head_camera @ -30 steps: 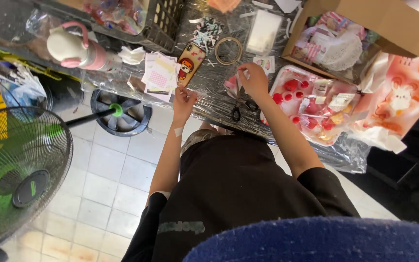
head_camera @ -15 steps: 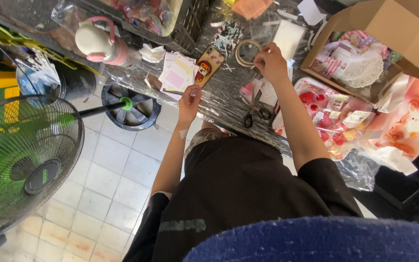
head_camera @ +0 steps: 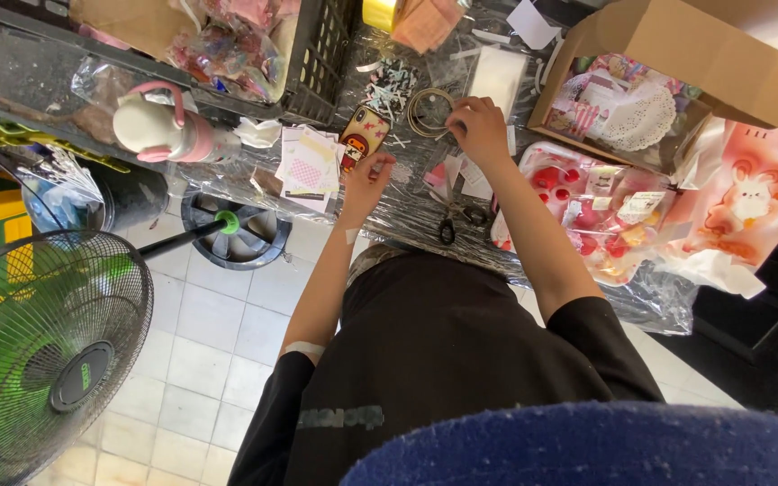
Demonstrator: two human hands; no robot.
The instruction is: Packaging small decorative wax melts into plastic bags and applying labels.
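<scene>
Your left hand (head_camera: 366, 180): fingers curled, touching the phone (head_camera: 364, 135) at its 12 o'clock; grip cannot be told. Your right hand (head_camera: 477, 129): fingers pinched at the wire ring (head_camera: 422, 110), at its 9 o'clock. Scissors (head_camera: 457, 219) at 6 o'clock of the right hand; card stack (head_camera: 308, 164) at 9 o'clock of the left.

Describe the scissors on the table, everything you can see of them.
The scissors are small, with dark looped handles and short blades. They lie flat on the table's clear plastic cover, near its front edge, handles toward the person. Neither hand touches them: the right hand works above them, the left hand off to one side. Blades look closed, but that is unclear.
</scene>
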